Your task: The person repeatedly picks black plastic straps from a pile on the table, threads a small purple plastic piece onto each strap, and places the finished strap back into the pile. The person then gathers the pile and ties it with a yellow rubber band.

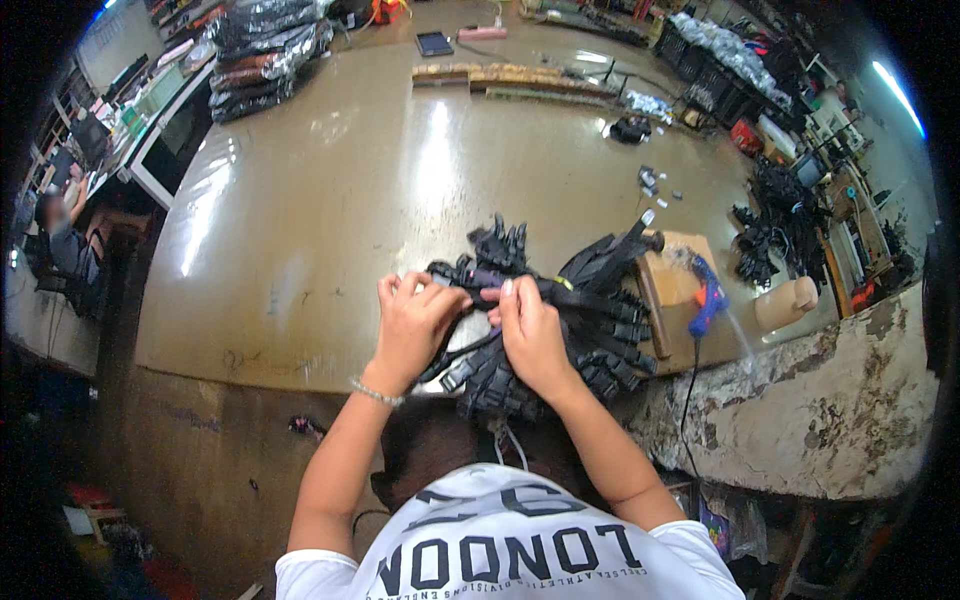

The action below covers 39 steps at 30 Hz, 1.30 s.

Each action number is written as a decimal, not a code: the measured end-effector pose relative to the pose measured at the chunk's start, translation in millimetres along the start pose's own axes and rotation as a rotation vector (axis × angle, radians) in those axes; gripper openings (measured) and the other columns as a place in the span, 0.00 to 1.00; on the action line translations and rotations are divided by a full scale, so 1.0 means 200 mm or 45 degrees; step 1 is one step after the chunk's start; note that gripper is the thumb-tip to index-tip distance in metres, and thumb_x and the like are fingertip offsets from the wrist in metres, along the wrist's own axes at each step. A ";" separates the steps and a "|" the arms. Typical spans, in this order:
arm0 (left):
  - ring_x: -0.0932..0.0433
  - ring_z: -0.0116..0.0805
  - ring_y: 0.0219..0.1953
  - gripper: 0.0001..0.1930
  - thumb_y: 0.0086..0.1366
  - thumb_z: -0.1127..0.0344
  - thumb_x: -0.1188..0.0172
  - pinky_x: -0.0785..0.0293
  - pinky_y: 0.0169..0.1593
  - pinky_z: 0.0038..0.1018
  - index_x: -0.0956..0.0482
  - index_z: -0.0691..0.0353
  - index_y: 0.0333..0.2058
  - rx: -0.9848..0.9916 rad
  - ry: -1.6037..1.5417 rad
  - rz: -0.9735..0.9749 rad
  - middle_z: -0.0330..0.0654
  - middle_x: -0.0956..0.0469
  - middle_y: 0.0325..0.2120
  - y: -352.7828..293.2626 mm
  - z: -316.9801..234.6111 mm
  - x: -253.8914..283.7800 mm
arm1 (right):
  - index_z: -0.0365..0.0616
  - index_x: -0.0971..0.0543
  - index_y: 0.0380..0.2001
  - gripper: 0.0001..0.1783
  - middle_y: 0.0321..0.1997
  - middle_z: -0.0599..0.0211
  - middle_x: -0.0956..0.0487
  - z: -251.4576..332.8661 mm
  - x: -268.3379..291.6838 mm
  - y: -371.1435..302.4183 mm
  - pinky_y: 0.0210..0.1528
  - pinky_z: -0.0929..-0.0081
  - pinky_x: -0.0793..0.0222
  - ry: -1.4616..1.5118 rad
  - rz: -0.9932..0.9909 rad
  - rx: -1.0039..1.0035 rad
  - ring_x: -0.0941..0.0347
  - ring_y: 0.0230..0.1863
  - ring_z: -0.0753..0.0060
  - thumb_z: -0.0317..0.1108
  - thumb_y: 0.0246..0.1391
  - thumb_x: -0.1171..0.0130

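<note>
At the table's near edge, my left hand (pixel 412 322) is closed, its fingertips pinched on a piece of black strap with a plastic buckle (pixel 438 271). Beside it my right hand (pixel 532 332) pinches the same black strapping between thumb and fingers; the exact grip is partly hidden by the fingers. A bundle of black webbing straps with side-release buckles (pixel 607 325) fans out under and to the right of my right hand. More buckle ends (pixel 500 243) stick up just beyond both hands.
Right of the bundle lie a cardboard piece (pixel 677 262), a blue glue gun (pixel 709 302) with a cord and a tan cylinder (pixel 784 304). Bagged stacks (pixel 268 55) and wooden strips (pixel 520 77) rest at the far side. Another person (pixel 70 240) sits at far left.
</note>
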State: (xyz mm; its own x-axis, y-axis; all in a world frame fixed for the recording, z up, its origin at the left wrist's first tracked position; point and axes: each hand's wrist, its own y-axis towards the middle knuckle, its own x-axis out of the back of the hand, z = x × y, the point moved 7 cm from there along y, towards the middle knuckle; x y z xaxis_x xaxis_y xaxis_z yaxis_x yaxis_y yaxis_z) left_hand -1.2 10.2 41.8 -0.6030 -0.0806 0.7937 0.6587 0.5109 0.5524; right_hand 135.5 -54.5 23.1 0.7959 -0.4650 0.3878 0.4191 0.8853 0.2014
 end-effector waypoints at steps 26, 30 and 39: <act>0.28 0.35 0.41 0.07 0.62 0.62 0.37 0.43 0.51 0.36 0.19 0.58 0.35 0.217 -0.166 0.006 0.37 0.22 0.31 -0.03 0.06 0.01 | 0.33 0.23 0.35 0.09 0.35 0.53 0.21 0.06 -0.02 -0.04 0.36 0.65 0.27 -0.158 0.050 0.169 0.23 0.30 0.56 0.30 0.58 0.45; 0.28 0.35 0.41 0.08 0.62 0.62 0.37 0.42 0.51 0.35 0.19 0.59 0.35 0.234 -0.202 0.001 0.37 0.22 0.32 -0.05 0.07 0.01 | 0.34 0.23 0.36 0.09 0.34 0.53 0.21 0.04 -0.02 -0.04 0.36 0.65 0.27 -0.145 0.030 0.116 0.23 0.31 0.56 0.30 0.58 0.45; 0.28 0.37 0.43 0.07 0.65 0.64 0.40 0.40 0.50 0.36 0.20 0.60 0.35 0.279 -0.218 -0.142 0.38 0.22 0.33 -0.07 0.10 0.04 | 0.35 0.24 0.37 0.10 0.33 0.50 0.20 0.04 -0.02 -0.05 0.36 0.62 0.28 -0.152 0.057 0.113 0.22 0.31 0.53 0.33 0.62 0.47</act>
State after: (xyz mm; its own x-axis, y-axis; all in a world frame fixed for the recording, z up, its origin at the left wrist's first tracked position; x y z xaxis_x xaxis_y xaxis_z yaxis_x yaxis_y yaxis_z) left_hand -23.7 19.0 35.0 -0.7458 -0.0105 0.6661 0.4825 0.6809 0.5509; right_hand 125.3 -60.9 26.1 0.7528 -0.4265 0.5015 0.3400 0.9042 0.2586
